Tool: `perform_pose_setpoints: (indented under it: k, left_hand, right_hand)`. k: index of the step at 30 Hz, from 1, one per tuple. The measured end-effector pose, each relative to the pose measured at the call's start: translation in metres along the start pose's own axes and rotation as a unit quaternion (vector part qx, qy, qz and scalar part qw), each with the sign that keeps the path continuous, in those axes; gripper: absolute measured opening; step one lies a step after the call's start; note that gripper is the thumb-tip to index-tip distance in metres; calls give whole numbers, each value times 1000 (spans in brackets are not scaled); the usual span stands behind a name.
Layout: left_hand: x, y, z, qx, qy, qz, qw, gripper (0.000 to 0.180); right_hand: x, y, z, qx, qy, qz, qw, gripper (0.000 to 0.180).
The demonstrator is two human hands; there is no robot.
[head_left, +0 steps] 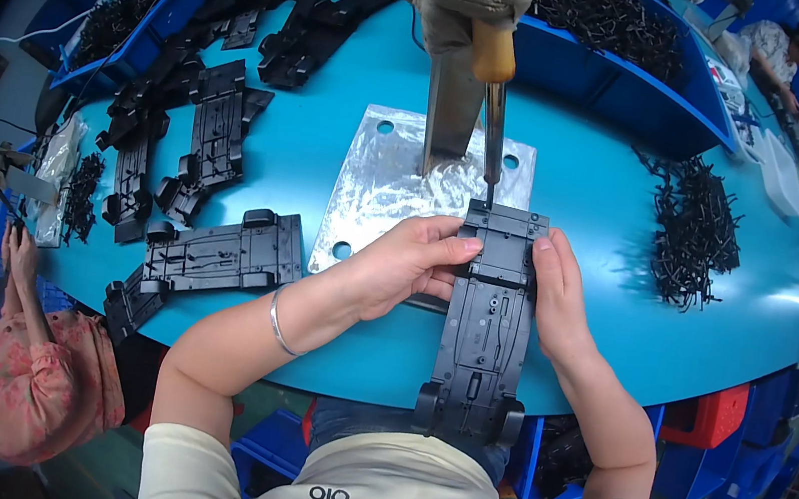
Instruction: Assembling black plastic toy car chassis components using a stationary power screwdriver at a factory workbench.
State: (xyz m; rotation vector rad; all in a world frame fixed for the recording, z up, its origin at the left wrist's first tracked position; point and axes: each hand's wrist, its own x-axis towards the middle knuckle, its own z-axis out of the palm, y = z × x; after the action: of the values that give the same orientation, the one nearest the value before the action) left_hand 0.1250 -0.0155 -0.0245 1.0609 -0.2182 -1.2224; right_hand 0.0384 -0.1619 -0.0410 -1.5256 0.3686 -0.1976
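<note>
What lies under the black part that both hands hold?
The metal plate and turquoise table show beneath the black part; its underside and whatever it covers are hidden.

A big blue-green table takes up the middle, and a long blue bin stands at its far side — it has lots of skinny black bits in it. Over on the right I see a white tray and a red plastic thing lower down. One person in a pink flowery top is on the left — another person is far off, top right.

Chassis part before the plate, strips lying right.
</note>
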Motion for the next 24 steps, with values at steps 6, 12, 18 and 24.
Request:
perform_pose_setpoints:
  k: [6,12,18,24]
  left_hand:
    - [4,4,-4,1,9,12,1000,27]
    - [5,9,0,0,-1,10,1000,30]
    - [5,9,0,12,1,6,1000,30]
    - [2,9,0,15,11,2,1000,30]
  right_hand:
    - [5,-3,2,-3,-11,-32,999,18]
    - [6,2,-6,-4,-23,-29,999,19]
    - [4,-2,-5,14,-27,-36,999,20]
    - [3,-1,-4,13,-38,-36,999,20]
